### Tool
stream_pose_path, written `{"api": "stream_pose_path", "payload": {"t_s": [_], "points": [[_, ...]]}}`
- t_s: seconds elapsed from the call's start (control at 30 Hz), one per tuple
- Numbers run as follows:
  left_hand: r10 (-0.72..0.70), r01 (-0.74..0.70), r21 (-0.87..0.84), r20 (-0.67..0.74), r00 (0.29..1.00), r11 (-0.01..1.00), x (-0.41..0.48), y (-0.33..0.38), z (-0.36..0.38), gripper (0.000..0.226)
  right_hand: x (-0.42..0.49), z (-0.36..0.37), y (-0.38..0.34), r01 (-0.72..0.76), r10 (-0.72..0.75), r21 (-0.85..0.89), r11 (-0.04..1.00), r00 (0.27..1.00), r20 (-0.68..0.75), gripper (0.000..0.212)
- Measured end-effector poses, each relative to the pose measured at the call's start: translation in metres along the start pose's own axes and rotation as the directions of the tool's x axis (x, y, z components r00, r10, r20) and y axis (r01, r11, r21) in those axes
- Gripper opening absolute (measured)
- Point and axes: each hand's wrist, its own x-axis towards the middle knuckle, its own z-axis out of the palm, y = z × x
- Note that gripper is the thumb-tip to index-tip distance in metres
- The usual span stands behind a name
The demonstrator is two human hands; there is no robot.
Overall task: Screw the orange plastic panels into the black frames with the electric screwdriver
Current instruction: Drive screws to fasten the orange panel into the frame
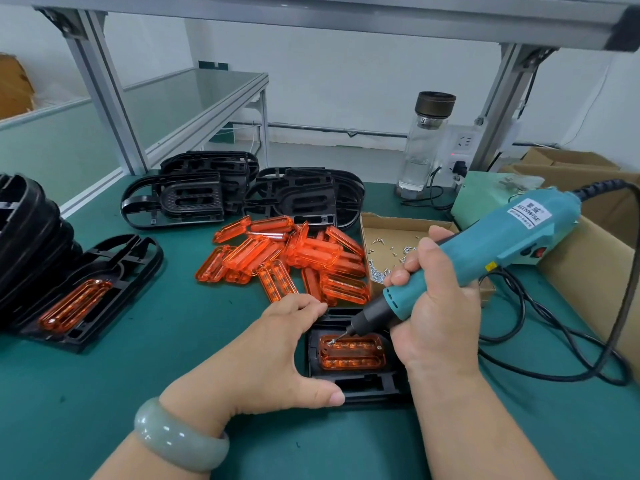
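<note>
Just one finished frame (pixel 90 292) so far, well left of our left hand (pixel 273 355). The pile of panels (pixel 287 258) and empty frames (pixel 194 199) beyond it are left to do. Our right hand (pixel 436 306) has a closed grip round the tilted screwdriver (pixel 485 251), bit on the panel (pixel 351 353) just below. The left grip pinches the black frame (pixel 360 388).

The green mat (pixel 173 323) is lit brightly and evenly from above, and only soft, faint shadows are cast on it. Small highlights are seen on the bracelet (pixel 180 441) and the orange panels (pixel 287 258). The metal posts (pixel 104 91) are bowed by wide-angle distortion, and the stack of black frames (pixel 24 237) at the left edge is blurred.
</note>
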Motion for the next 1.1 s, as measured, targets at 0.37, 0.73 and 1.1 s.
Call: {"api": "stream_pose_path", "payload": {"t_s": [0.37,0.73,1.1], "points": [[0.009,-0.009,0.006,-0.011,1.0,1.0,0.001,0.0,0.001,0.119,-0.005,0.006,0.0,0.102,-0.088,-0.119,0.988,0.99,0.113,0.015],[0.017,-0.017,0.011,-0.015,1.0,1.0,0.0,0.002,0.0,0.118,-0.008,0.007,0.001,0.112,-0.09,-0.143,0.983,0.984,0.153,0.016],[0.028,-0.028,0.02,-0.034,0.999,0.999,0.001,0.006,0.0,0.115,-0.008,0.014,0.002,0.168,-0.092,-0.191,0.967,0.931,0.353,0.024]]}}
